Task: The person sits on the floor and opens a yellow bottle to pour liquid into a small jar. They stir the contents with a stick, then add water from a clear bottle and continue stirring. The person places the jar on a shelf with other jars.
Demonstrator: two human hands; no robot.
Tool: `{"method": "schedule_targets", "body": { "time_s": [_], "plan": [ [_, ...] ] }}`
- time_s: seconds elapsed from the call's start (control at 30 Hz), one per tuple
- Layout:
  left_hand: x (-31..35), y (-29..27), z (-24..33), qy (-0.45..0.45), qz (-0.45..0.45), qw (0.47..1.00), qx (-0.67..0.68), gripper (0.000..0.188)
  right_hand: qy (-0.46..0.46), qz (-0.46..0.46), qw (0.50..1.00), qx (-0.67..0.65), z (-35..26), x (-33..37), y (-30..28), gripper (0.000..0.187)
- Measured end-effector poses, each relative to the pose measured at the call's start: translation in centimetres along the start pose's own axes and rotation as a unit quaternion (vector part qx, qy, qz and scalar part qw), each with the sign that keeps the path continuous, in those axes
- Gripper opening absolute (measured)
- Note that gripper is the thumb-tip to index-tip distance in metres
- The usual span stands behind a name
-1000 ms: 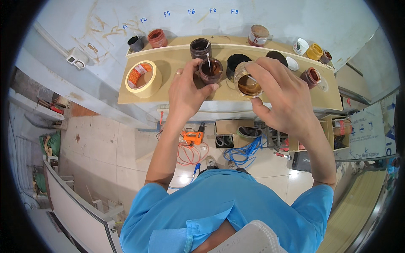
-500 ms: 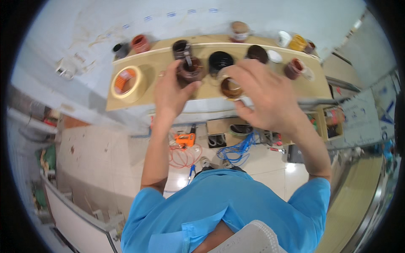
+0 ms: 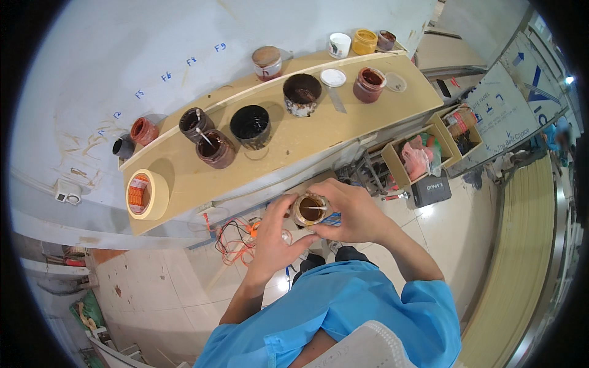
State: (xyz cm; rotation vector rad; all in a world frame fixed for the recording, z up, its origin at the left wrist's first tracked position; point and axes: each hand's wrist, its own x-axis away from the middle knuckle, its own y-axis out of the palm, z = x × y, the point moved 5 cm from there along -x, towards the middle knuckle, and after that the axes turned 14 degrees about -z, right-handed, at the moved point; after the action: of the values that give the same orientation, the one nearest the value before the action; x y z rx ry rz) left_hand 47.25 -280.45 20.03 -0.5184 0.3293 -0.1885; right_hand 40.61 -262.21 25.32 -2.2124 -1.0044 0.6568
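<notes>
A small clear jar (image 3: 299, 214) with brown contents and a thin pale stick across its mouth is held in front of my body, off the shelf's near edge. My right hand (image 3: 353, 211) is closed round its right side. My left hand (image 3: 273, 236) curves about the left side, its fingertips and thumb at the jar. On the shelf stand a dark red-brown jar (image 3: 216, 156) with a white stick in it, a dark jar (image 3: 190, 129) touching it, a black tub (image 3: 250, 122) and a brown-stained tub (image 3: 302, 107).
The tan shelf (image 3: 307, 144) also carries a tape roll (image 3: 161, 195), a red-brown jar (image 3: 368, 92) and a white lid (image 3: 333, 77). Behind are a wooden-lidded jar (image 3: 267, 70) and a yellow jar (image 3: 364, 42). Bins (image 3: 402, 168) stand right; orange hose (image 3: 233, 251) lies on the floor.
The brown-filled jar has come from over the shelf down toward my body in my right hand. My left hand has left the red-brown jar and joined it. The view has turned.
</notes>
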Motion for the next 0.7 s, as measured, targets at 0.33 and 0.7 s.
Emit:
{"method": "schedule_targets", "body": {
  "time_s": [0.33,0.7],
  "plan": [
    [-4.4,5.8,0.8,-0.010,-0.024,1.000,-0.010,0.072,0.008,0.079,0.997,-0.009,3.6,5.2,-1.3,0.074],
    [-12.9,18.8,5.9,-0.019,-0.015,1.000,-0.006,0.072,0.005,0.248,0.964,-0.095,14.6,21.3,-9.1,0.071]
  ]
}}
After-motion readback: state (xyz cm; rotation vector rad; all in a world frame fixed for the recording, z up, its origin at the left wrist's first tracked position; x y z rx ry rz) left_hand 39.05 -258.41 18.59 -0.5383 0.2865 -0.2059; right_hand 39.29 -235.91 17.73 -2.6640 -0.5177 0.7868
